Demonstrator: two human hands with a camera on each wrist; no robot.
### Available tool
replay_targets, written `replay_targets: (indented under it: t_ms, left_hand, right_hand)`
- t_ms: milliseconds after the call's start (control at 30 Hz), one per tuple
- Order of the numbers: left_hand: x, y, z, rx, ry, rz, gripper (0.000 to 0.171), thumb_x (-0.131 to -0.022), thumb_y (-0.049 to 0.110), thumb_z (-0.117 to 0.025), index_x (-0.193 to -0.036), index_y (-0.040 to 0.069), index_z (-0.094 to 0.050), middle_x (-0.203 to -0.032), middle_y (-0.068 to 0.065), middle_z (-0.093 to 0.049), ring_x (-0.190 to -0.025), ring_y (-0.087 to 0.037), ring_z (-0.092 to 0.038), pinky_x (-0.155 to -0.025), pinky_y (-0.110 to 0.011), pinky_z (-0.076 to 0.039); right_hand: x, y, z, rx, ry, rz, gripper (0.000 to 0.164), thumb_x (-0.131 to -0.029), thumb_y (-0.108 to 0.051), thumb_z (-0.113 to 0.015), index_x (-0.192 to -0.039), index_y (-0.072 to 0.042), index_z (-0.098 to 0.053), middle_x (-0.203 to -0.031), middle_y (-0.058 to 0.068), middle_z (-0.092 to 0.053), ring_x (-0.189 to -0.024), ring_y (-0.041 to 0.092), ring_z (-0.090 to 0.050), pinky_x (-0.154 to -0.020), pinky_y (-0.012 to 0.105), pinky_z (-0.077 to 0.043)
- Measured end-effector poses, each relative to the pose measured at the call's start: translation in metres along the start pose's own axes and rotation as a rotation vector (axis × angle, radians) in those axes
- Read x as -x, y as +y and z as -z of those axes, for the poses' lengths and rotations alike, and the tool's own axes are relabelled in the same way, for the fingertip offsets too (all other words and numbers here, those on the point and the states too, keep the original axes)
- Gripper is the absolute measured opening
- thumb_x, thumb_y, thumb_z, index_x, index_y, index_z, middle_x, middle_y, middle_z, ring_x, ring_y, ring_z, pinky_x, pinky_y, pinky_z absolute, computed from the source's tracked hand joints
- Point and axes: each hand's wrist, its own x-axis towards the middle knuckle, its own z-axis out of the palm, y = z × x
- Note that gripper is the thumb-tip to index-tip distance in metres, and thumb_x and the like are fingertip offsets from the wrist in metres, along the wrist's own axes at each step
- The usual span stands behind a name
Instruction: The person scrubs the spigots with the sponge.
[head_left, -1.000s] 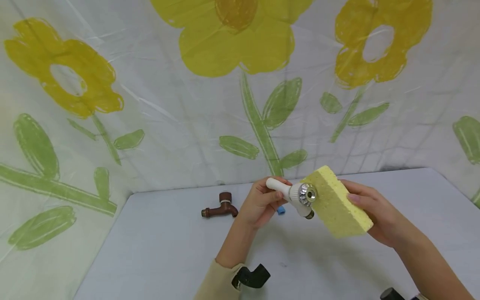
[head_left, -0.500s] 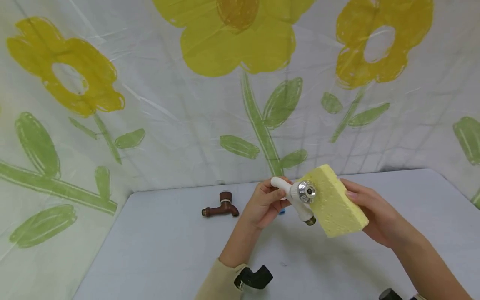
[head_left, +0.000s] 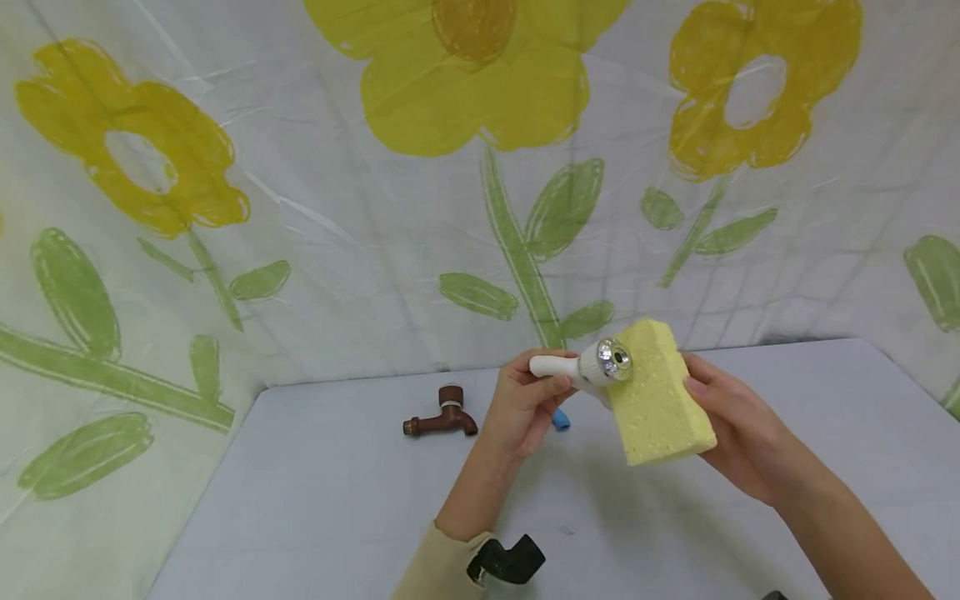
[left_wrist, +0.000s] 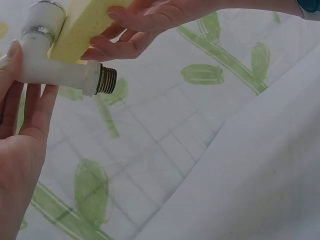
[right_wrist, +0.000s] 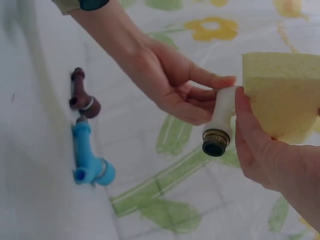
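Observation:
My left hand [head_left: 525, 408] pinches a white plastic faucet [head_left: 555, 367] by its body, above the table. The faucet has a ribbed knob with a shiny silver cap; its threaded brass end [left_wrist: 107, 80] shows in the left wrist view. A thick yellow sponge [head_left: 663, 408] is gripped along its right side by my right hand [head_left: 738, 429]. The sponge's broad face lies against the knob side of the faucet, though the exact contact is partly hidden. In the right wrist view, the right fingertips [right_wrist: 244, 107] appear close to the white faucet.
On the table [head_left: 322, 500] lies a brown faucet [head_left: 442, 422], left of the hands. Beyond my left hand lies a blue faucet [right_wrist: 89, 152], mostly hidden in the head view. A flower-printed sheet [head_left: 337, 250] hangs behind the table.
The white faucet has turned, so its threaded end has swung out of sight in the head view. The sponge has shifted left and slightly up and stands more upright against the knob.

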Motion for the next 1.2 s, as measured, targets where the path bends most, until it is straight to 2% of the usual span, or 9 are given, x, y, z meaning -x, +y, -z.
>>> replay_targets:
  t_ms: [100,233,333,533,633,800,933,1067,1200]
  left_hand:
    - [0.0,0.004,-0.002,0.009,0.023,-0.018,0.032,-0.092,-0.007,-0.074,-0.098,0.024,-0.082,-0.101,0.005,-0.077,-0.097,-0.009,-0.069,-0.089,-0.025,-0.062]
    - [0.0,0.006,-0.004,0.017,0.033,-0.043,0.021,-0.086,0.007,-0.088,-0.098,0.023,-0.083,-0.102,0.004,-0.077,-0.096,-0.01,-0.07,-0.089,-0.027,-0.062]
    - [0.001,0.005,-0.01,0.009,0.033,-0.056,0.032,-0.089,-0.006,-0.08,-0.097,0.025,-0.083,-0.103,0.005,-0.077,-0.096,-0.01,-0.07,-0.088,-0.025,-0.062]
    - [0.003,0.001,-0.017,0.005,0.009,-0.077,0.041,-0.087,-0.016,-0.076,-0.097,0.024,-0.083,-0.104,0.004,-0.076,-0.095,-0.009,-0.07,-0.085,-0.022,-0.062]
    - [0.004,0.0,-0.019,-0.011,-0.009,-0.083,0.046,-0.085,-0.021,-0.071,-0.095,0.023,-0.082,-0.102,0.005,-0.076,-0.093,-0.007,-0.07,-0.084,-0.02,-0.062]
    - [0.003,0.004,-0.018,-0.069,-0.033,-0.062,0.053,-0.085,-0.025,-0.066,-0.091,0.026,-0.08,-0.099,0.007,-0.076,-0.092,-0.006,-0.068,-0.084,-0.02,-0.061]
    - [0.002,0.01,-0.016,-0.176,-0.031,-0.068,0.06,-0.084,-0.028,-0.063,-0.09,0.029,-0.08,-0.098,0.008,-0.074,-0.09,-0.007,-0.067,-0.082,-0.021,-0.061]
    - [0.001,0.014,-0.015,-0.243,-0.038,-0.063,0.059,-0.084,-0.026,-0.065,-0.09,0.031,-0.08,-0.096,0.008,-0.072,-0.087,-0.007,-0.067,-0.08,-0.023,-0.062]
    - [0.002,0.013,-0.013,-0.26,-0.065,-0.014,0.054,-0.086,-0.022,-0.068,-0.091,0.03,-0.081,-0.096,0.01,-0.073,-0.086,-0.007,-0.068,-0.08,-0.024,-0.062]
  right_hand:
    - [0.001,-0.001,0.001,0.033,0.002,-0.003,0.053,-0.113,-0.007,-0.013,-0.159,-0.015,-0.038,-0.137,0.003,-0.064,-0.113,0.019,-0.068,-0.096,0.034,-0.059]
    - [0.002,0.001,-0.006,0.207,0.162,0.044,0.05,-0.112,-0.002,-0.025,-0.158,-0.016,-0.041,-0.147,0.003,-0.055,-0.12,0.019,-0.066,-0.095,0.031,-0.06]
    - [-0.002,0.004,-0.019,0.343,0.312,0.121,0.051,-0.109,0.005,-0.036,-0.156,-0.013,-0.042,-0.148,0.005,-0.051,-0.121,0.018,-0.064,-0.092,0.028,-0.06]
    - [-0.012,0.007,-0.042,0.41,0.495,0.322,0.063,-0.097,0.024,-0.048,-0.151,-0.008,-0.044,-0.143,0.011,-0.046,-0.116,0.018,-0.062,-0.089,0.022,-0.06]
    - [-0.015,0.007,-0.048,0.422,0.524,0.436,0.07,-0.091,0.031,-0.05,-0.151,-0.004,-0.043,-0.146,0.013,-0.043,-0.118,0.02,-0.06,-0.09,0.021,-0.06]
    - [-0.016,0.004,-0.052,0.498,0.532,0.495,0.074,-0.086,0.034,-0.054,-0.152,0.001,-0.043,-0.15,0.011,-0.045,-0.119,0.018,-0.059,-0.091,0.021,-0.06]
    - [-0.015,-0.001,-0.05,0.708,0.534,0.498,0.074,-0.08,0.033,-0.065,-0.149,0.011,-0.047,-0.149,0.012,-0.052,-0.118,0.019,-0.059,-0.093,0.018,-0.058]
    - [-0.013,-0.008,-0.046,1.12,0.546,0.523,0.056,-0.096,-0.016,-0.08,-0.141,0.009,-0.059,-0.146,0.01,-0.058,-0.124,0.013,-0.058,-0.097,0.011,-0.052]
    - [-0.011,-0.014,-0.044,1.37,0.52,0.541,0.069,-0.1,-0.059,-0.063,-0.134,0.0,-0.07,-0.146,0.006,-0.06,-0.135,0.007,-0.051,-0.1,0.008,-0.042]
